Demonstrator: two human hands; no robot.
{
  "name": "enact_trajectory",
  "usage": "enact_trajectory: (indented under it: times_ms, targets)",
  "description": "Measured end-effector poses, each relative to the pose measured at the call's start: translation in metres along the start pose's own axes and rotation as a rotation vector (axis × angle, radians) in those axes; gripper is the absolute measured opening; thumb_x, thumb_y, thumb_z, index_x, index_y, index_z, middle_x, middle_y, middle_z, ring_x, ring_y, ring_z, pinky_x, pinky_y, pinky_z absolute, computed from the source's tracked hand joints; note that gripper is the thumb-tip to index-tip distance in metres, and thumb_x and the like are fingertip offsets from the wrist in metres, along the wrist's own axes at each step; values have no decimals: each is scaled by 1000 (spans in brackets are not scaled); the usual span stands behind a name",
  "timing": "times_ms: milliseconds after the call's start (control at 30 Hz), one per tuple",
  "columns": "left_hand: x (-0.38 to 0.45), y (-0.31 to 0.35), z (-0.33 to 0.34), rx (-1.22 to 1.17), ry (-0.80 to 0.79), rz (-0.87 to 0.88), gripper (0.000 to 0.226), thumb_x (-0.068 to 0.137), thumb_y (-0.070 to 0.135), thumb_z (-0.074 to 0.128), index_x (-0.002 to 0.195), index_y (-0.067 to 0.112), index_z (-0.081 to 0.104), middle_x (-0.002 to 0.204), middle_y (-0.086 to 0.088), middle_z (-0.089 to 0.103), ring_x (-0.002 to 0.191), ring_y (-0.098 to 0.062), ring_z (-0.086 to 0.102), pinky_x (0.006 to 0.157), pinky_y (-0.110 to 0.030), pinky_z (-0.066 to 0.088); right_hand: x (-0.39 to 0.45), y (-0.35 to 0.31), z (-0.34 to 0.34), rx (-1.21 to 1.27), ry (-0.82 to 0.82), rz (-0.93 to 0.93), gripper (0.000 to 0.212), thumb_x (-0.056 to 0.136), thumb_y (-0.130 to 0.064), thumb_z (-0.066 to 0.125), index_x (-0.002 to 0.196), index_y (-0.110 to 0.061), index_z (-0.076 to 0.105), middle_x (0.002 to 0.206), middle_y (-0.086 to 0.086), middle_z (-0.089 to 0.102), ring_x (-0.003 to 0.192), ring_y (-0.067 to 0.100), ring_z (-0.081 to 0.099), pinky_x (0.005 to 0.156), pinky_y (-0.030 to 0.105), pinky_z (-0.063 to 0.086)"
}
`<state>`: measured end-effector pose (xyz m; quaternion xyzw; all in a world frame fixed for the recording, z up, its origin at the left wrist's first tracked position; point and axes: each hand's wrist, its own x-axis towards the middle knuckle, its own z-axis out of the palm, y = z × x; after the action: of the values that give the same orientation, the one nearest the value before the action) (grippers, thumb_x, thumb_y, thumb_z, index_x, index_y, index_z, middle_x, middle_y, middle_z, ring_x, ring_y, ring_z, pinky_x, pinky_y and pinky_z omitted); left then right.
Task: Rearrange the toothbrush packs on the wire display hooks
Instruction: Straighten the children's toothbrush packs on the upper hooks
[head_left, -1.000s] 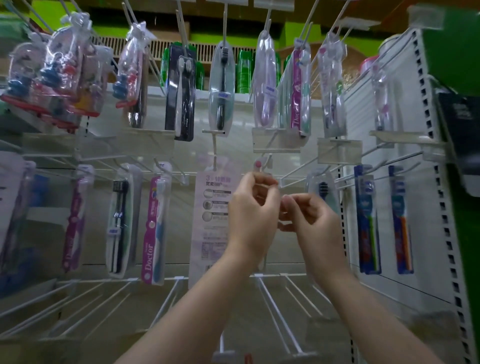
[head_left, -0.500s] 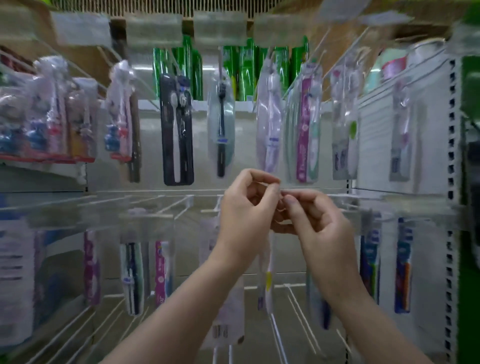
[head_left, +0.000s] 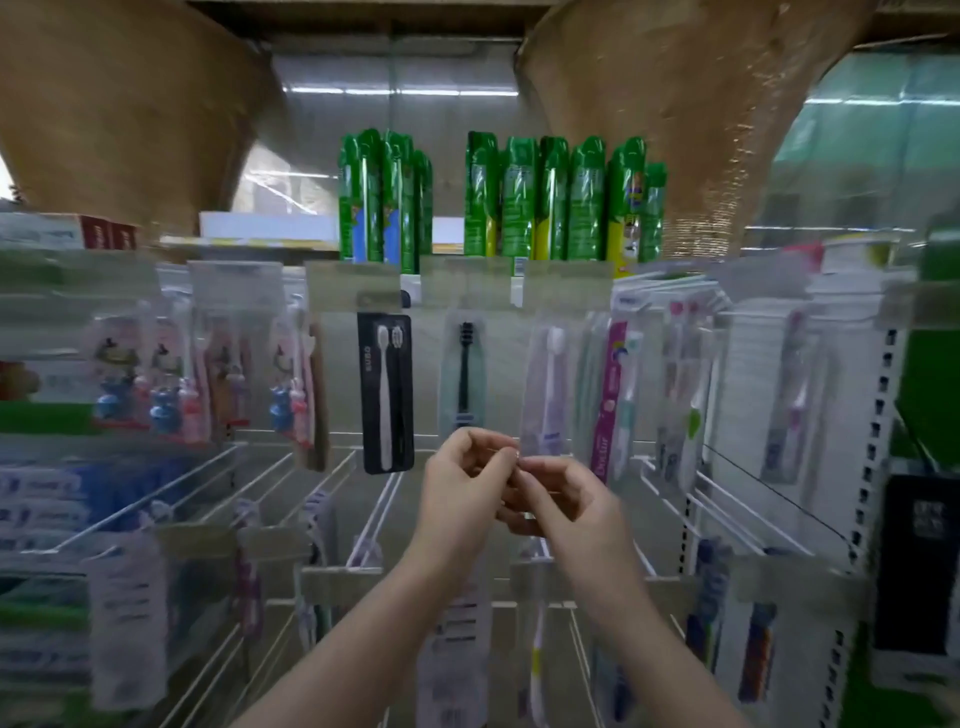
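Both hands meet in front of the rack, fingertips touching. The left hand (head_left: 462, 488) and the right hand (head_left: 566, 506) each have fingers curled in a pinch at the same spot, just under the bottom edge of a clear pack; whether they grip something small there or the end of a wire hook is too blurred to tell.

On the upper row hang, from centre outward: one black pack (head_left: 385, 392) with two brushes, one white and one dark; one pale pack (head_left: 464, 371) with a single black brush; one clear pack (head_left: 549, 382) with a white-headed brush; one pink-edged pack (head_left: 613, 400) just right of it, with more packs bunched behind, too smeared to count. At left, three or so children's packs (head_left: 171, 379) carry blue and pink figures.

Below the hands, a white-backed pack (head_left: 457, 660) and a slim brush (head_left: 537, 649) with a yellow band hang from the lower hooks (head_left: 374, 514), which are white wires running toward the camera. About ten green boxes (head_left: 550, 200) stand on the top shelf.
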<state>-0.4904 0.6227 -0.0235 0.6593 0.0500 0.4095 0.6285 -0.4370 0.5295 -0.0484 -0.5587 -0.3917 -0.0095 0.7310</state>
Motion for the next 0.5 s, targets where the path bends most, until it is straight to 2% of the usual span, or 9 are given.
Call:
enact_trajectory:
  times_ms: [100, 200, 333, 400, 500]
  targets:
    - [9, 15, -10, 36, 41, -12, 3, 90, 1, 56, 90, 0, 59, 68, -11, 61, 51, -14, 60, 49, -31, 52, 16, -15, 10, -34, -57, 41, 8, 90, -10, 61, 95, -13, 66, 86, 4, 73, 81, 15, 71, 65, 25, 56]
    - [17, 19, -24, 44, 100, -28, 4, 90, -1, 55, 91, 0, 59, 71, -10, 60, 52, -10, 59, 48, -25, 52, 26, -16, 24, -54, -84, 72, 11, 88, -5, 63, 95, -12, 66, 88, 3, 72, 81, 14, 70, 65, 25, 57]
    - [27, 15, -58, 113, 223, -35, 9, 87, -1, 58, 85, 6, 62, 78, -8, 64, 70, -15, 61, 62, -25, 51, 38, -7, 50, -41, -70, 130, 20, 85, 4, 63, 92, -14, 66, 90, 4, 70, 82, 13, 68, 68, 28, 58]
    - [32, 14, -80, 116, 289, -60, 11, 86, 0, 59, 84, 10, 63, 82, -7, 66, 78, -19, 62, 70, -27, 51, 44, -3, 67, -26, -75, 159, 21, 84, 5, 63, 89, -15, 65, 86, 4, 69, 74, 8, 66, 63, 24, 57]
    - [39, 11, -118, 95, 357, -83, 9, 88, 1, 57, 88, 9, 62, 84, -6, 65, 80, -17, 62, 76, -27, 50, 54, 5, 97, -6, -77, 177, 20, 84, 4, 63, 85, -16, 65, 83, 4, 69, 73, 9, 66, 61, 23, 56]
